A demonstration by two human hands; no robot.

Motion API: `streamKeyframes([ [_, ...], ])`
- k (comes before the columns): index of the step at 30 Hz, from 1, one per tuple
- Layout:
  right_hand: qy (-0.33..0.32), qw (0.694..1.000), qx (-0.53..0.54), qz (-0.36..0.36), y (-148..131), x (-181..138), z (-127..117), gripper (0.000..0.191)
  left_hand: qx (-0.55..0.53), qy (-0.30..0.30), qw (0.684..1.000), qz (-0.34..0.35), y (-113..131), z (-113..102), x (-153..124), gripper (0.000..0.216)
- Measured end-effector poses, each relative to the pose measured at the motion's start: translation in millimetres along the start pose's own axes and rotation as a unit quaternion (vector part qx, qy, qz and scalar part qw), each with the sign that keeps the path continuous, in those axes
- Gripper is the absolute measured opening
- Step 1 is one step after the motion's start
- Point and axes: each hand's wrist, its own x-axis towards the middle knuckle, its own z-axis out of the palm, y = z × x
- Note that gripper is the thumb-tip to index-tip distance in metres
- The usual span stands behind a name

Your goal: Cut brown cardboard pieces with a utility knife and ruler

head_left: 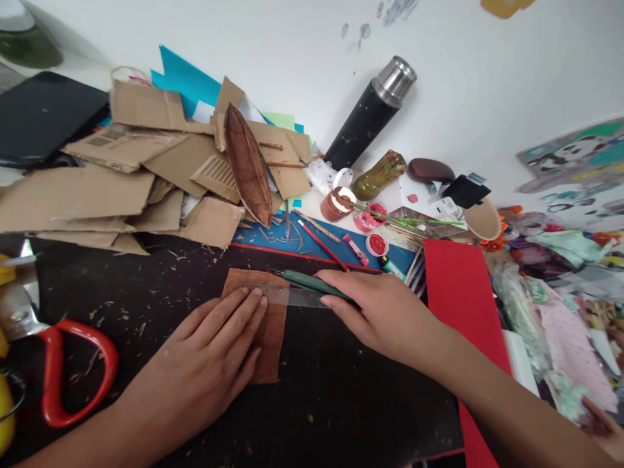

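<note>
Bare forearms (502,400), short fingernails (258,292)

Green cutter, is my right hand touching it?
Touching. The head view shows the green cutter held in the right hand, its handle running in between the fingers with no gap.

The central sheet (271,341) is reddish brown; the knife handle (306,281) is green. Lower left, scissor handles (53,370) are red; up top, the flask (364,120) is black and silver.
</note>
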Motion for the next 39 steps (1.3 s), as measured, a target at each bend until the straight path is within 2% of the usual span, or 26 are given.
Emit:
streamKeyframes([
  [4,0.042,0.998,0.050,-0.004,1.7,-7.8,10.1,0.035,-0.011,-0.011,1.000,-0.009,1.7,0.8,-2.2,0.049],
  [9,0.065,0.991,0.116,0.026,-2.8,-13.8,25.2,0.033,-0.037,-0.004,0.999,-0.012,0.4,-0.9,-0.8,0.048],
  [15,0.128,0.967,0.210,0.065,-3.3,-18.5,37.2,0.030,-0.022,0.010,0.999,0.030,-0.7,-1.4,-3.8,0.042],
  [19,0.140,0.953,0.249,0.097,-1.4,-22.6,43.1,0.031,-0.009,0.008,0.998,0.054,-3.3,-2.2,-5.3,0.038],
  [23,0.155,0.944,0.272,0.105,-0.3,-24.2,58.8,0.032,0.012,0.005,0.998,0.066,-5.0,-4.7,-1.8,0.035],
  [28,0.196,0.938,0.266,0.102,2.4,-21.2,79.4,0.031,0.037,0.006,0.998,0.053,-4.1,-6.3,4.1,0.034],
  [33,0.222,0.937,0.250,0.103,3.2,-14.2,84.3,0.032,0.054,0.008,0.998,0.021,-7.5,-4.9,11.2,0.035],
  [39,0.256,0.924,0.264,0.106,3.8,-9.7,90.0,0.035,-0.070,0.049,0.994,-0.065,-22.7,-13.4,17.1,0.025],
])
